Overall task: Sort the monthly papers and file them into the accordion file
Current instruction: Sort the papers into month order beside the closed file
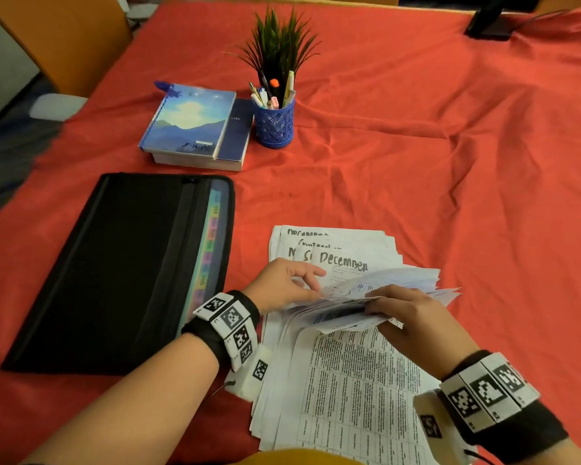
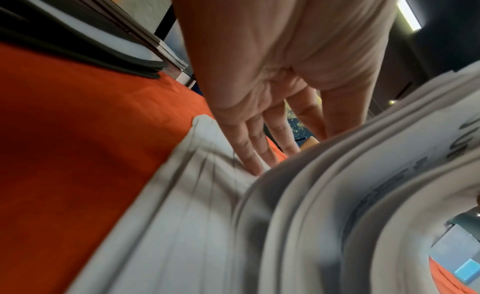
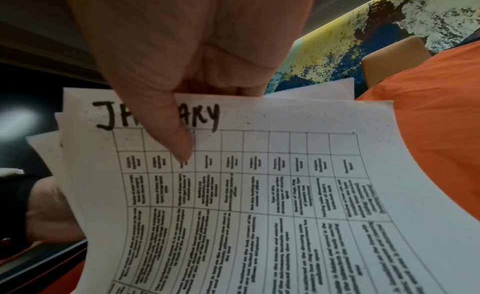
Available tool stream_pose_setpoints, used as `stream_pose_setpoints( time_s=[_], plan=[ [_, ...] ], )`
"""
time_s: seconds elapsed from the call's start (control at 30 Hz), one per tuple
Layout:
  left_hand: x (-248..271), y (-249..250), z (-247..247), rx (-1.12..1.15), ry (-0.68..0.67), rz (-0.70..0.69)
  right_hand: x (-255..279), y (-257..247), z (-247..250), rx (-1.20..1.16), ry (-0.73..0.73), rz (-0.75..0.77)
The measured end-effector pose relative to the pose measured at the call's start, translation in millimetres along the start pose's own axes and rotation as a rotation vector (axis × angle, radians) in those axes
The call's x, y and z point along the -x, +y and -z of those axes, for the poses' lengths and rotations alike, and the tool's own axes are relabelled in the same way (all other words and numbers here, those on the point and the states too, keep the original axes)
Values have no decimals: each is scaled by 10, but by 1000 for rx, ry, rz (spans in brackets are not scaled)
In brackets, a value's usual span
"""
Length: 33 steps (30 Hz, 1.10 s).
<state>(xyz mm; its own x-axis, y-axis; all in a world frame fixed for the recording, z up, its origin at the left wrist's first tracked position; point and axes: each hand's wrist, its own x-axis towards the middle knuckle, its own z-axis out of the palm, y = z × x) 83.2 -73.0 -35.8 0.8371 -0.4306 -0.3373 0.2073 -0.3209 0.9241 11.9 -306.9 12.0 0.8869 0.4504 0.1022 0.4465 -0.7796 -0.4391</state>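
Head view: a bent sheaf of monthly papers (image 1: 376, 298) is pinched by the right hand (image 1: 413, 317) near the accordion file (image 1: 121, 270), while fingers of the left hand (image 1: 282, 285), relaxed, leaf through; sheets could slip and months mix.

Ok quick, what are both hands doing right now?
Left hand: open, straight fingers pressing into the fanned papers.
Right hand: gripping a bundle of those papers, thumb on a January sheet.

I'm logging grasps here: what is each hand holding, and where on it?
Right hand pinches a bundle of papers at its top edge, thumb over the January heading. Left hand holds nothing.
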Motion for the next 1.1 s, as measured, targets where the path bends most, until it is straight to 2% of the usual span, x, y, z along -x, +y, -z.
stream_pose_setpoints(
  time_s=[0.27, 0.53, 0.77, 0.9, 0.97, 1.03, 1.1],
  plan=[
    [-55, 129, -80, 96, 127, 26, -24, -22, 21, 26, -7, -3],
    [-41, 187, -72, 112, 99, 76, -32, -41, 21, 16, -3, 9],
    [-60, 158, -71, 136, 73, 67, -114, -13, -4, -18, -68, 7],
    [-28, 110, -26, 291, 75, 129, -254, 55, 4, -3, -108, -27],
    [-14, 122, 29, 420, 128, 187, -346, 93, 29, 5, -126, -25],
    [-13, 147, 108, 522, 238, 205, -426, 126, 56, 1, -155, -25],
    [-10, 171, 175, 520, 321, 207, -490, 158, 66, -1, -189, -47]
  ],
)
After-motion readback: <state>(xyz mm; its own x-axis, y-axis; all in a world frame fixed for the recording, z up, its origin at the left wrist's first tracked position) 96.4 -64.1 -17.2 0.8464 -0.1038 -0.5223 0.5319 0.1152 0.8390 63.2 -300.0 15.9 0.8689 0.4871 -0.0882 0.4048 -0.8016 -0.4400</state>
